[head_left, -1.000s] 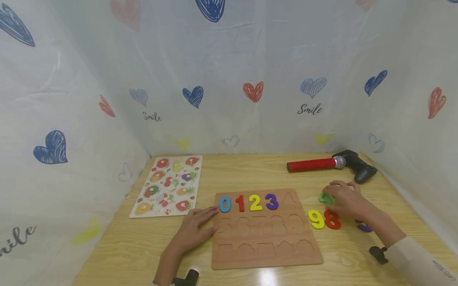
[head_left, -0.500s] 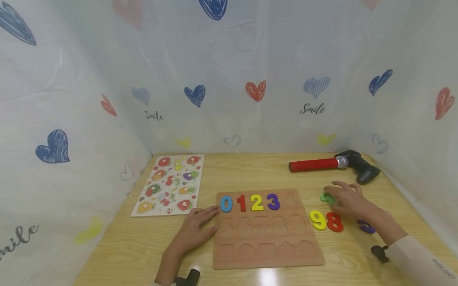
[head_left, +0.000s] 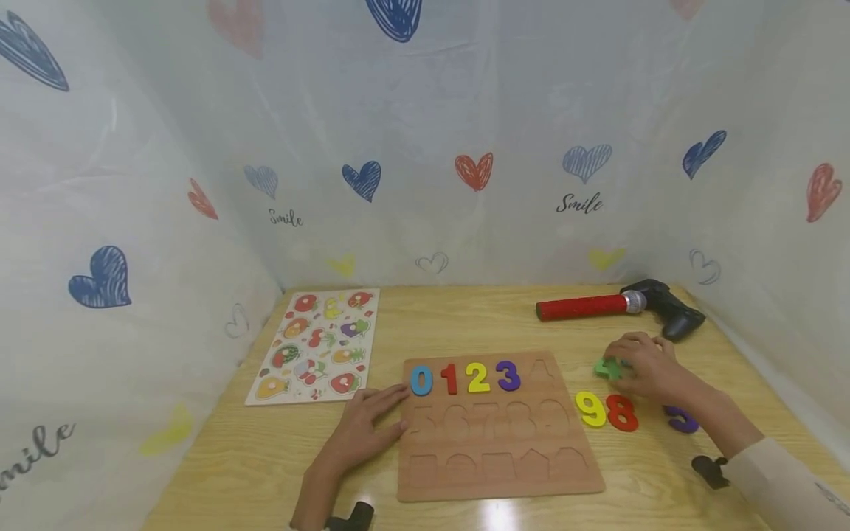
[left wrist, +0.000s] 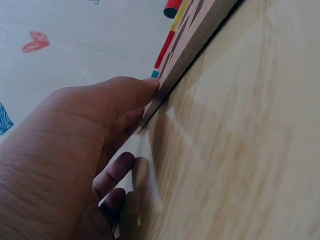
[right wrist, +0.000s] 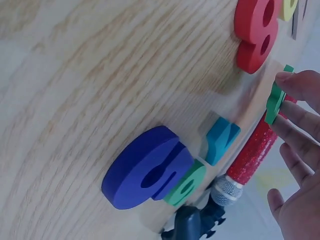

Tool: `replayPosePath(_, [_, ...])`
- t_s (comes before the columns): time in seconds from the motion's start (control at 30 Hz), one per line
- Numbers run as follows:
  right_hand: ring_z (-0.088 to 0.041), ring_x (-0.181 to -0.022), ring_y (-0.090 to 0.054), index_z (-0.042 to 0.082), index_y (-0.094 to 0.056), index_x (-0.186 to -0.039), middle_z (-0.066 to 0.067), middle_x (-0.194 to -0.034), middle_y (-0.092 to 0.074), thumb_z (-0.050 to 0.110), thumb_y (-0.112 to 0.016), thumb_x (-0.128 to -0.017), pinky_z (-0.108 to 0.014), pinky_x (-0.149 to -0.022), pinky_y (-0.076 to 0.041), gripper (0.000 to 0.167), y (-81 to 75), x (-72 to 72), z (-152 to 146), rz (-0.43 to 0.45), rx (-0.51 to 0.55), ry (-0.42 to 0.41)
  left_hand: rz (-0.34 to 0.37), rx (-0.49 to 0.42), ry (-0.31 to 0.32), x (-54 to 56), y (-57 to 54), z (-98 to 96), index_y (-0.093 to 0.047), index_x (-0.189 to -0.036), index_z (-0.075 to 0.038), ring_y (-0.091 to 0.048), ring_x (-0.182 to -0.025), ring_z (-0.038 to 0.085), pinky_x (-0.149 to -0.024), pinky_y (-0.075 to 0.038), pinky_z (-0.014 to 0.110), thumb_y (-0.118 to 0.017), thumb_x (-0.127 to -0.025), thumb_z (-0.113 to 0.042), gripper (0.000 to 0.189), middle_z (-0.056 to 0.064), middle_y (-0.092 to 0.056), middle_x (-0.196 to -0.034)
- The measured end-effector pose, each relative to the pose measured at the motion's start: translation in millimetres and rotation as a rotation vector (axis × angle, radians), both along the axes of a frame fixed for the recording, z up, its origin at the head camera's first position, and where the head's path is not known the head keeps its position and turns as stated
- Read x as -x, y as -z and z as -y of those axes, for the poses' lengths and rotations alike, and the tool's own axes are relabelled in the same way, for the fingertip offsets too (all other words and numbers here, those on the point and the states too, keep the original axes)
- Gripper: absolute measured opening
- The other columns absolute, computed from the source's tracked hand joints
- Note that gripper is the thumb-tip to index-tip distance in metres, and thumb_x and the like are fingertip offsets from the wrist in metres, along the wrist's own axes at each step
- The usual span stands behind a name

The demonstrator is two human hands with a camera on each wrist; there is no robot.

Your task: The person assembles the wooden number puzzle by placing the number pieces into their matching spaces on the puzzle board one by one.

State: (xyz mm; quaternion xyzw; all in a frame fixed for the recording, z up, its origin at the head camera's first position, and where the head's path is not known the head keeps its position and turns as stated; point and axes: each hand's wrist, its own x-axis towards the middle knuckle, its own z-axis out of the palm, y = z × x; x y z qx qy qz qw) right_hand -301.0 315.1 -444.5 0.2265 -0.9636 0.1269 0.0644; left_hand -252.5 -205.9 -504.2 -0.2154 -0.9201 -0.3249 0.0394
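A wooden number puzzle board [head_left: 501,476] lies on the table with blue 0 [head_left: 421,380], red 1 [head_left: 449,379], yellow 2 [head_left: 477,377] and purple 3 [head_left: 508,375] in its top row. At the board's left edge my left hand [head_left: 361,431] rests, fingertips touching the side, fingers extended. To the right of the board, my right hand [head_left: 647,369] pinches a green number 4 [right wrist: 275,102] between thumb and fingers. Below that hand lie a yellow 9 [head_left: 590,409] and a red 8 [head_left: 621,413].
A purple number piece [right wrist: 145,170], a teal piece [right wrist: 221,140] and a light green piece [right wrist: 186,185] lie near my right wrist. A red microphone [head_left: 584,306] and a black game controller [head_left: 671,313] are behind; a fruit puzzle board [head_left: 312,346] lies left.
The green 4 has turned slightly in my right fingers, and more of it shows. My left hand stays at the board's edge. The view has shifted a little.
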Motion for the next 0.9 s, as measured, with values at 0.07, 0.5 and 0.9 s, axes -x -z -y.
replayPosePath(0.07, [-0.043,-0.121,-0.041,0.011,-0.072,-0.108,-0.014,-0.119,-0.066,0.017,-0.087,-0.075,-0.073,-0.09,-0.022,0.037,-2.5,-2.0,2,-0.008,0.001,-0.011,-0.002,0.001,-0.002,-0.3,0.5,0.5,-0.06,-0.14,-0.028,-0.041,-0.119,0.015,-0.095,-0.038,0.051,-0.068,-0.092,-0.047,0.052,-0.015,-0.05,-0.149])
replayPosePath(0.5, [-0.043,-0.12,-0.043,0.012,-0.072,-0.108,-0.014,-0.118,-0.067,0.013,-0.089,-0.072,-0.072,-0.089,-0.022,0.04,-13.8,-4.8,19,-0.051,0.006,-0.067,-0.011,0.006,-0.005,-0.6,-0.6,0.5,-0.061,-0.14,-0.027,-0.042,-0.117,0.015,-0.094,-0.039,0.05,-0.07,-0.092,-0.041,0.051,-0.014,-0.05,-0.149])
replayPosePath(0.9, [-0.043,-0.122,-0.041,0.009,-0.072,-0.112,-0.016,-0.12,-0.066,0.012,-0.085,-0.075,-0.073,-0.092,-0.022,0.04,-17.2,-5.9,30,-0.034,0.003,-0.075,-0.045,0.027,0.018,1.7,0.7,1.3,-0.06,-0.141,-0.026,-0.042,-0.117,0.016,-0.094,-0.038,0.049,-0.069,-0.092,-0.042,0.052,-0.013,-0.049,-0.149])
